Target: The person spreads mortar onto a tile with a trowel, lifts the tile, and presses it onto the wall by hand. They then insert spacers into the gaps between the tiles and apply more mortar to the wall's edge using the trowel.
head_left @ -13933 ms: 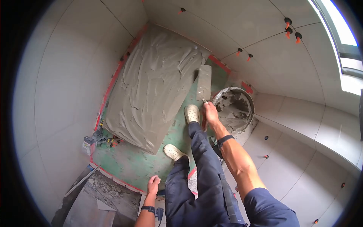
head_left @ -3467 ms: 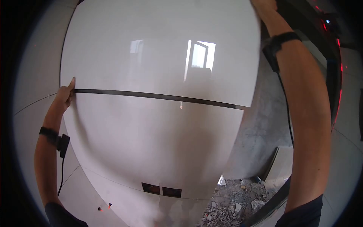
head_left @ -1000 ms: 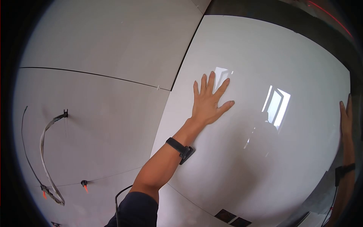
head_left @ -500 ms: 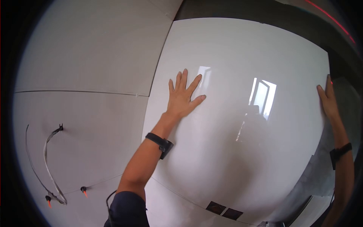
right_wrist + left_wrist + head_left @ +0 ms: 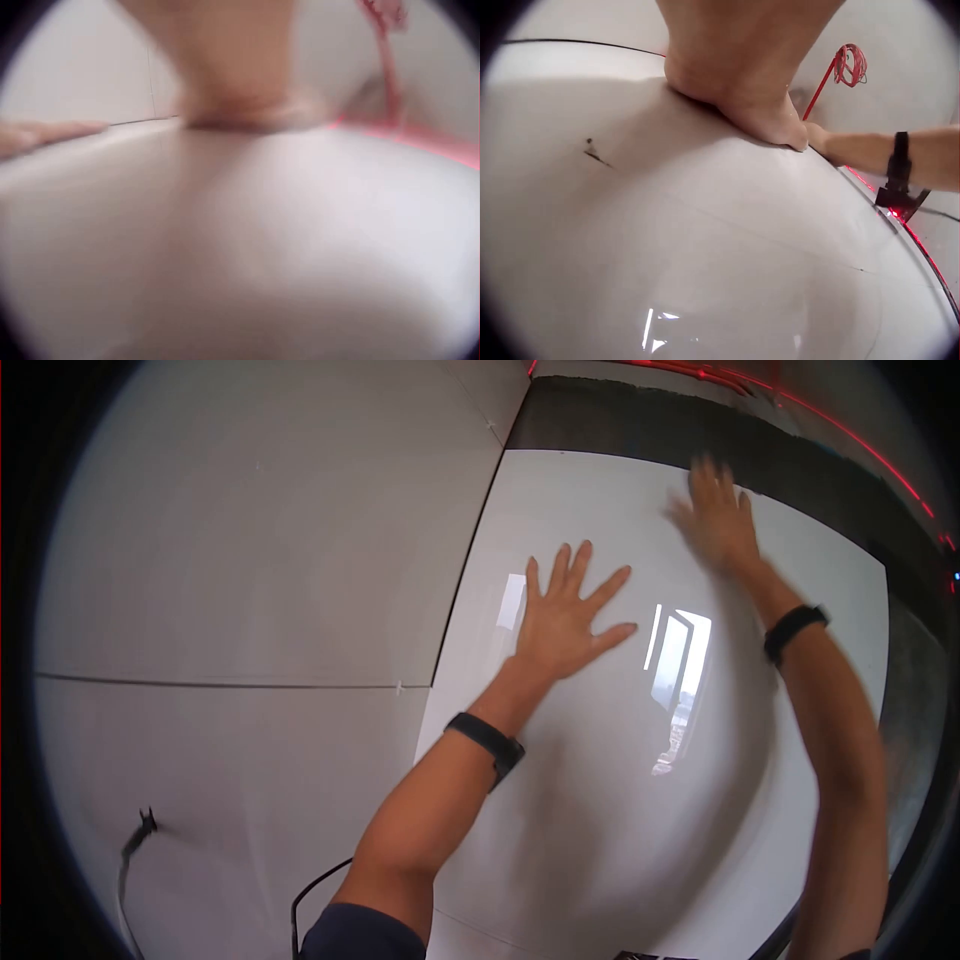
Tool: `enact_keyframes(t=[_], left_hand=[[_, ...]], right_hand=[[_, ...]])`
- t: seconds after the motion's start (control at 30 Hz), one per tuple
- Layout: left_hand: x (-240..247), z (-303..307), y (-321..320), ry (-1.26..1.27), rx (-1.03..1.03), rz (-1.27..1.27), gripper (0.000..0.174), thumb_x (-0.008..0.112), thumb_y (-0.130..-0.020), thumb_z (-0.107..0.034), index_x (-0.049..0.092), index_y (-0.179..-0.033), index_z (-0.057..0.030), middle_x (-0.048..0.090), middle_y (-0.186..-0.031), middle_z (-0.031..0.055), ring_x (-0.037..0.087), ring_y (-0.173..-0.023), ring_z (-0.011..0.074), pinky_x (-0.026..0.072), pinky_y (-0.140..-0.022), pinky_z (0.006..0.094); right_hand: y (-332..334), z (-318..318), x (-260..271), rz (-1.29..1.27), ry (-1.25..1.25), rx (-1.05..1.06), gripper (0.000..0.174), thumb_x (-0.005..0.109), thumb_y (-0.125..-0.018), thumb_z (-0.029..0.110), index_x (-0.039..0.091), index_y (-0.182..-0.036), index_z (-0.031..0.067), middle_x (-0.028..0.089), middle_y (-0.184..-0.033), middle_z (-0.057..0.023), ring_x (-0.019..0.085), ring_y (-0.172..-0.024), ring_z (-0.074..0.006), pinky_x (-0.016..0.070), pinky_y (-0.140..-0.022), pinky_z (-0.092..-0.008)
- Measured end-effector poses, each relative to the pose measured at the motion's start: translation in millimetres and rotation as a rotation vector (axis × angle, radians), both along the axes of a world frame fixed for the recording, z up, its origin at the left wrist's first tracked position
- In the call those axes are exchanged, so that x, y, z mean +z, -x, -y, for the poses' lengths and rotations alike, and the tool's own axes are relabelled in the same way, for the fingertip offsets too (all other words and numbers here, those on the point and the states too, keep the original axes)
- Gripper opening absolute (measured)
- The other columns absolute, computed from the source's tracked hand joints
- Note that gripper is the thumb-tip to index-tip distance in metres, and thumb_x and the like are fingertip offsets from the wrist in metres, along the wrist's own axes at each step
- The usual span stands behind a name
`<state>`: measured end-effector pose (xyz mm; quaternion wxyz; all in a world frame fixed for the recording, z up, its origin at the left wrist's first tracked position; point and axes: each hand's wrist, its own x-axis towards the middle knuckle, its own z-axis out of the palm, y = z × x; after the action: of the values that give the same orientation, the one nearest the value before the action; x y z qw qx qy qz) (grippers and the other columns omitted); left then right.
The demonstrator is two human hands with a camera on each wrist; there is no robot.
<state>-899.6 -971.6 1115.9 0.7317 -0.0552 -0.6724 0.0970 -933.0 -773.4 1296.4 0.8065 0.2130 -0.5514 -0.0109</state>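
A large glossy white tile [image 5: 620,720] stands against the wall, its face showing window reflections. My left hand [image 5: 565,620] lies with spread fingers on the tile's left part; the left wrist view shows its palm side [image 5: 739,97] against the surface. Near the tile's top edge is my right hand [image 5: 722,525], blurred, fingers extended and spread. In the right wrist view that hand [image 5: 240,97] is low over or on the white surface [image 5: 262,225]; blur hides whether it touches. Neither hand grips anything.
Matte wall tiles [image 5: 250,560] adjoin on the left, with a small white cross spacer [image 5: 399,687] in a joint. A cable [image 5: 125,880] hangs from the lower left wall. Dark bare wall [image 5: 620,420] borders the tile above, with a red laser line [image 5: 850,435] beyond. Red coiled cord [image 5: 849,66] hangs behind.
My right hand has left the tile's right edge and moved up and left to near its top edge. My left hand stays spread on the tile. The head view has shifted.
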Motion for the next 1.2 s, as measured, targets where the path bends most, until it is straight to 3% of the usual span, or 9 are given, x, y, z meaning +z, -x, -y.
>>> enact_keyframes(t=[0.03,0.23,0.37,0.53,0.67,0.73,0.97,1.1,1.2], left_hand=[[1,3,2,0.022,-0.017,-0.025,0.069,0.050,-0.091,-0.064,0.040,-0.150,-0.0300,0.022,-0.159,0.0220,0.016,-0.147,0.0421,0.0047,-0.116,0.0637],[0,7,1,0.011,-0.066,-0.020,0.068,0.050,-0.091,-0.065,0.041,-0.150,-0.0304,0.021,-0.159,0.0214,0.014,-0.148,0.0413,0.0020,-0.116,0.0634],[1,6,3,0.014,-0.070,-0.010,0.069,0.050,-0.091,-0.065,0.040,-0.150,-0.0303,0.020,-0.159,0.0211,0.013,-0.148,0.0410,0.0022,-0.116,0.0634],[4,5,-2,0.003,-0.004,0.020,0.071,0.050,-0.091,-0.064,0.037,-0.151,-0.0294,0.018,-0.160,0.0216,0.012,-0.149,0.0406,0.0036,-0.116,0.0630],[73,34,-25,-0.108,0.058,0.183,0.078,0.041,-0.093,-0.067,0.029,-0.155,-0.0223,0.017,-0.161,0.0190,0.011,-0.150,0.0342,0.0043,-0.118,0.0582],[93,41,-24,-0.103,0.112,0.150,0.079,0.040,-0.093,-0.068,0.027,-0.156,-0.0212,0.017,-0.161,0.0183,0.011,-0.151,0.0333,0.0047,-0.119,0.0567],[114,64,0,-0.081,0.085,0.046,0.082,0.039,-0.091,-0.070,0.027,-0.156,-0.0208,0.017,-0.162,0.0155,0.010,-0.151,0.0302,0.0040,-0.120,0.0537],[108,65,3,-0.085,0.133,0.019,0.077,0.041,-0.095,-0.063,0.025,-0.156,-0.0196,0.017,-0.162,0.0164,0.010,-0.151,0.0320,0.0081,-0.119,0.0553],[106,67,4,-0.106,0.161,0.101,0.075,0.041,-0.097,-0.060,0.019,-0.157,-0.0213,0.014,-0.163,0.0147,0.008,-0.151,0.0301,0.0082,-0.118,0.0603]], right_hand=[[12,9,-4,0.224,0.043,-0.106,0.077,0.032,-0.097,0.064,0.026,-0.155,0.0119,0.023,-0.161,-0.0097,0.017,-0.150,-0.0300,0.0135,-0.121,-0.0502],[-2,3,-4,0.367,-0.026,-0.160,0.078,0.028,-0.096,0.066,0.024,-0.156,0.0168,0.020,-0.162,-0.0079,0.013,-0.151,-0.0275,0.0114,-0.122,-0.0488],[2,1,-22,0.307,-0.070,-0.247,0.076,0.028,-0.096,0.067,0.024,-0.156,0.0194,0.020,-0.162,-0.0066,0.013,-0.151,-0.0268,0.0097,-0.122,-0.0485],[13,4,-21,0.268,-0.044,-0.141,0.074,0.030,-0.097,0.065,0.025,-0.156,0.0207,0.020,-0.162,-0.0063,0.013,-0.151,-0.0276,0.0095,-0.122,-0.0488],[7,-12,-20,0.307,-0.139,-0.162,0.074,0.028,-0.096,0.067,0.026,-0.155,0.0213,0.021,-0.162,-0.0069,0.014,-0.151,-0.0268,0.0113,-0.122,-0.0492],[11,-18,-34,0.280,-0.104,-0.172,0.075,0.029,-0.096,0.067,0.027,-0.155,0.0216,0.021,-0.162,-0.0069,0.014,-0.151,-0.0268,0.0118,-0.122,-0.0493],[29,-11,-48,0.245,-0.035,-0.107,0.075,0.030,-0.096,0.067,0.028,-0.154,0.0210,0.023,-0.161,-0.0083,0.015,-0.150,-0.0272,0.0118,-0.122,-0.0497],[42,-5,-48,0.198,-0.095,-0.046,0.070,0.033,-0.098,0.061,0.027,-0.155,0.0202,0.023,-0.162,-0.0076,0.013,-0.151,-0.0264,0.0092,-0.122,-0.0484],[44,-43,-63,0.257,-0.248,0.022,0.066,0.032,-0.100,0.057,0.026,-0.155,0.0206,0.021,-0.162,-0.0081,0.012,-0.151,-0.0275,0.0069,-0.122,-0.0482]])
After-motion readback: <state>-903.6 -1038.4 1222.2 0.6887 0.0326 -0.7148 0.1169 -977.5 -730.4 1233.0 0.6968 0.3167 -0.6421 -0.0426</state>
